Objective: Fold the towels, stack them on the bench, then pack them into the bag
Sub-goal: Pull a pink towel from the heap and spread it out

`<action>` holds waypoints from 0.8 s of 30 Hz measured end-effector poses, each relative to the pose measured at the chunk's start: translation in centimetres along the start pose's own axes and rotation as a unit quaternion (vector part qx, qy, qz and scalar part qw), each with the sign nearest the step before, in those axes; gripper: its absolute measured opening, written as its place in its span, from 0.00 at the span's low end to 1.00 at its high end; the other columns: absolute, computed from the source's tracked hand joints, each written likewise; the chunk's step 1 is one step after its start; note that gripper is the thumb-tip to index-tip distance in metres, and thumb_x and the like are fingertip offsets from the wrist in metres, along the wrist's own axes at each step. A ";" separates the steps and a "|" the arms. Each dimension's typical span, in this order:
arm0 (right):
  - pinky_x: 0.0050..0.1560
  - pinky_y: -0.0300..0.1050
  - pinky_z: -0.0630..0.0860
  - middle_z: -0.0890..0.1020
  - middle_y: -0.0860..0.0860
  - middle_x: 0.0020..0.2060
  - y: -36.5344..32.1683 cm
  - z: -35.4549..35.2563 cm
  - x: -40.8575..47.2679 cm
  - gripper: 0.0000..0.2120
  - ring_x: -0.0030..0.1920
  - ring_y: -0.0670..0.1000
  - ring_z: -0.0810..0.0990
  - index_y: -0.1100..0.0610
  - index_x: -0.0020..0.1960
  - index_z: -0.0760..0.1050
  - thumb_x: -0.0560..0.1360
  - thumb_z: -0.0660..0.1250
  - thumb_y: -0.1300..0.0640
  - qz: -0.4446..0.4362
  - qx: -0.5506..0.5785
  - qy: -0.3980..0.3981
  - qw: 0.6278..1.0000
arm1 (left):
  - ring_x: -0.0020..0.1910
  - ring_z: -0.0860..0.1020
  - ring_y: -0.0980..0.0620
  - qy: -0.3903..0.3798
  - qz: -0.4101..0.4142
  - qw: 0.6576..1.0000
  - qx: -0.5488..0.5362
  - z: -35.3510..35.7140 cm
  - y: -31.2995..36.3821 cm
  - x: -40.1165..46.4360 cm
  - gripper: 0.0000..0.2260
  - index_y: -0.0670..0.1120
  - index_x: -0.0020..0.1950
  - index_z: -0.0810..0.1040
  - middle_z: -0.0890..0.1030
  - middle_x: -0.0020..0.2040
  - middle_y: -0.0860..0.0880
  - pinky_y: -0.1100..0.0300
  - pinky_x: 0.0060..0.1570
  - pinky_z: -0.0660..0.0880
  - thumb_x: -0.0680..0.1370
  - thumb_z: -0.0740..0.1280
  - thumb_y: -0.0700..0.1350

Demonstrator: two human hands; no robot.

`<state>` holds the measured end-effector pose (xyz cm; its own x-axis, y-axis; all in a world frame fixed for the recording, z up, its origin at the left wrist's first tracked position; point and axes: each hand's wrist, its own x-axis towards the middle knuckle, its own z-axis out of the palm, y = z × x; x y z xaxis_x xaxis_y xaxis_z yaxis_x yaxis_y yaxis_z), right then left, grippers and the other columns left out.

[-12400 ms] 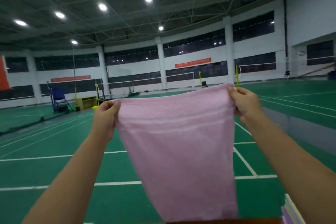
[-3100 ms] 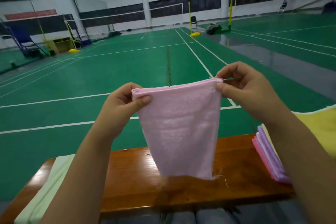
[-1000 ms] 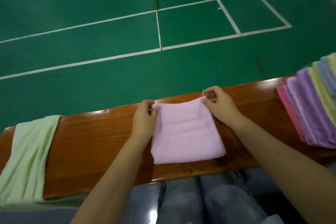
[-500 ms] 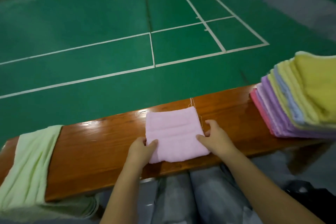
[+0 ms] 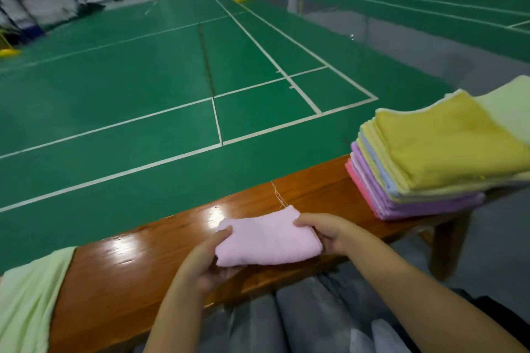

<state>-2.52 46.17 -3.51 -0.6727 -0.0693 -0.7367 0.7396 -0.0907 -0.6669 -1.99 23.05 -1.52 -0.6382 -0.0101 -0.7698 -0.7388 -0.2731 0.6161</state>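
Note:
A small folded pink towel point(image 5: 266, 241) is lifted just off the near edge of the glossy wooden bench point(image 5: 149, 261). My left hand point(image 5: 206, 261) grips its left end, thumb on top and fingers under it. My right hand point(image 5: 329, 232) grips its right end the same way. A loose thread trails from the towel's far corner. At the bench's right end stands a stack of folded towels point(image 5: 430, 163) in yellow, blue, purple and pink. A pale green towel point(image 5: 25, 301) lies unfolded over the left end.
My grey-trousered knees point(image 5: 286, 324) are against the bench's near side. A dark object point(image 5: 499, 312) shows at the lower right edge. Green badminton court floor point(image 5: 172, 71) with white lines stretches beyond; net posts and a chair stand far off.
The pink towel was lying flat on the bench with my hands at its near corners; now it is folded smaller and held up by both ends. The camera has tilted up.

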 end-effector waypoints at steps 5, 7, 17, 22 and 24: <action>0.47 0.49 0.77 0.85 0.56 0.44 -1.3 -1.7 -4.0 0.06 0.46 0.55 0.81 0.60 0.50 0.78 0.76 0.63 0.60 -0.109 0.099 -0.059 0.987 | 0.38 0.80 0.45 -0.061 0.072 0.995 -0.017 2.0 1.9 -1.9 0.16 0.38 0.61 0.74 0.82 0.41 0.41 0.58 0.27 0.77 0.76 0.67 0.43; 0.49 0.50 0.76 0.84 0.56 0.42 -2.6 -2.6 -5.9 0.06 0.45 0.55 0.81 0.60 0.49 0.77 0.76 0.62 0.61 -0.154 0.132 -0.061 0.977 | 0.35 0.81 0.48 -0.088 0.112 0.990 -0.021 2.9 2.8 -2.7 0.16 0.38 0.63 0.74 0.82 0.39 0.42 0.60 0.25 0.76 0.76 0.66 0.42; 0.47 0.45 0.78 0.83 0.57 0.48 -9.3 -12.8 -14.6 0.14 0.46 0.54 0.82 0.63 0.57 0.76 0.72 0.64 0.62 -0.341 0.111 -0.018 0.933 | 0.49 0.83 0.46 -0.341 0.252 0.904 0.054 14.5 5.6 -7.2 0.30 0.39 0.63 0.74 0.82 0.56 0.40 0.56 0.40 0.80 0.64 0.77 0.46; 0.36 0.41 0.79 0.84 0.54 0.36 -11.2 -19.3 -16.6 0.08 0.35 0.50 0.83 0.61 0.49 0.76 0.76 0.58 0.62 -0.357 0.139 0.072 0.921 | 0.43 0.81 0.49 -0.352 0.249 0.900 0.060 22.7 4.0 -6.3 0.21 0.37 0.64 0.73 0.82 0.52 0.43 0.58 0.37 0.79 0.72 0.70 0.39; 0.37 0.43 0.79 0.84 0.54 0.36 -11.6 -21.3 -16.4 0.08 0.35 0.51 0.83 0.61 0.49 0.75 0.75 0.59 0.62 -0.344 0.139 0.101 0.923 | 0.41 0.81 0.50 -0.350 0.249 0.901 0.061 25.2 3.3 -5.9 0.13 0.40 0.61 0.74 0.82 0.51 0.44 0.59 0.37 0.79 0.77 0.65 0.38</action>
<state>0.36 69.55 13.86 -0.9427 0.2847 -0.1741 0.0856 -0.2978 -0.9508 -6.08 46.44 9.24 -0.8456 0.5187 -0.1259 -0.3142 -0.2931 0.9029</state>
